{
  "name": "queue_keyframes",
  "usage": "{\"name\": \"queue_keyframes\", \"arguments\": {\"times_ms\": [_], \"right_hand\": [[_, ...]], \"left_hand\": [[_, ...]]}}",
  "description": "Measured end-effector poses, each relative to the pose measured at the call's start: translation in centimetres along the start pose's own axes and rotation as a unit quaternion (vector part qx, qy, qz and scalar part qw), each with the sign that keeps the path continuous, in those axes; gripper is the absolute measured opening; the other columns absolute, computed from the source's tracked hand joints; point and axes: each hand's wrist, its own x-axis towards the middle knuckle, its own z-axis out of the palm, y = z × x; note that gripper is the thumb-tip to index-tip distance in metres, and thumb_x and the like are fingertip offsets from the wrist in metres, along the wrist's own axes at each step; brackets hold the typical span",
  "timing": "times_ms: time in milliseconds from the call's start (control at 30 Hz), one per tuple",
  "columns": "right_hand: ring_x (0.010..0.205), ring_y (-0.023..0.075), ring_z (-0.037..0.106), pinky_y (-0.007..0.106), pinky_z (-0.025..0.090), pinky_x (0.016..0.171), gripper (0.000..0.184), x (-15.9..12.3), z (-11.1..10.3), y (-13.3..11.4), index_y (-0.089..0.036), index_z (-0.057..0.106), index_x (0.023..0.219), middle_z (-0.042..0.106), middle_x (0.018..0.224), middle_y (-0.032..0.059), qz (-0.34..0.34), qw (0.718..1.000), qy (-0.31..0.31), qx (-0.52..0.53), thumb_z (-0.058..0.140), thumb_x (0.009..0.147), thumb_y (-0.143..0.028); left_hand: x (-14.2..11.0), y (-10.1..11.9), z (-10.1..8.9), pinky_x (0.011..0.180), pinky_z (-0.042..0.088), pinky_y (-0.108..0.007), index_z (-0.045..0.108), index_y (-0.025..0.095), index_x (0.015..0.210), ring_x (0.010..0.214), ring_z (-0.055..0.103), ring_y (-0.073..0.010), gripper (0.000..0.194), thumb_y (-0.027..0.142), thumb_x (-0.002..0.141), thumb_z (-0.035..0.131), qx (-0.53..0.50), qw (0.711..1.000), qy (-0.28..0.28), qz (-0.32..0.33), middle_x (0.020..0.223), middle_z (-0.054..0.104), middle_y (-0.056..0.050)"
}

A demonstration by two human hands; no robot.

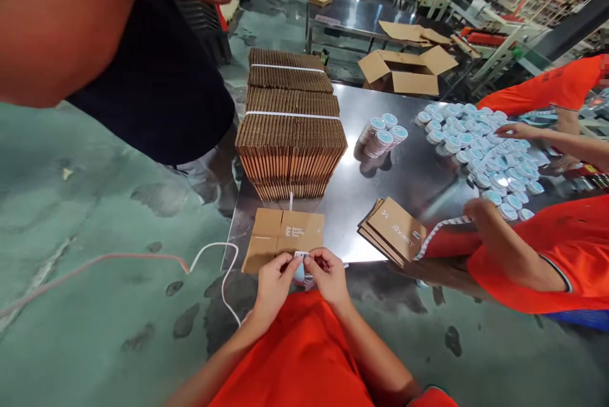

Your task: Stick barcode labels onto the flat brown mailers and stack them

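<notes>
At the table's near edge, my left hand [275, 280] and my right hand [329, 277] are close together, with thumbs and fingertips pinched on a small white label [301, 255]. Pale sheet-like material hangs below the fingers; its details are too small to make out. Just beyond my hands, a flat brown cardboard box [266, 229] lies with white printed text facing up. To the right is a small stack of flat printed cartons [397, 229], slightly fanned.
Strapped bundles of folded cardboard [290, 134] stand behind the flat box. Stacked round tins [383, 135] and a large spread of tins [495, 147] occupy the metal table [347, 217]. Co-workers in orange reach in from the right; another person stands at left. A white-and-pink cord [209, 245] hangs nearby.
</notes>
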Motion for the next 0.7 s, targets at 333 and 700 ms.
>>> {"name": "queue_keyframes", "arguments": {"times_ms": [333, 700], "right_hand": [[0.075, 0.0173, 0.058, 0.030, 0.048, 0.070, 0.026, 4.7, -3.1, 4.6, -0.018, 0.062, 0.086, 0.063, 0.085, 0.0045, 0.017, 0.989, 0.127, -0.067, 0.062, 0.074, -0.042], [0.113, 0.0254, 0.059, 0.045, 0.049, 0.093, 0.113, 6.4, -3.0, 11.6, -0.023, -0.013, 0.150, 0.054, 0.132, 0.0157, 0.115, 0.985, 0.045, 0.124, 0.067, 0.076, -0.052]], "left_hand": [[0.9, -3.1, -1.3, 0.054, 0.039, -0.026, 0.052, 0.021, 0.049, 0.055, 0.050, -0.0155, 0.039, 0.052, 0.071, 0.059, -0.032, 0.996, 0.067, -0.049, 0.052, 0.055, 0.001], [4.6, -6.6, -3.7, 0.073, 0.051, -0.032, 0.069, 0.016, 0.063, 0.091, 0.064, -0.0255, 0.043, 0.059, 0.066, 0.064, -0.057, 0.995, 0.063, -0.062, 0.099, 0.072, -0.013]]}}
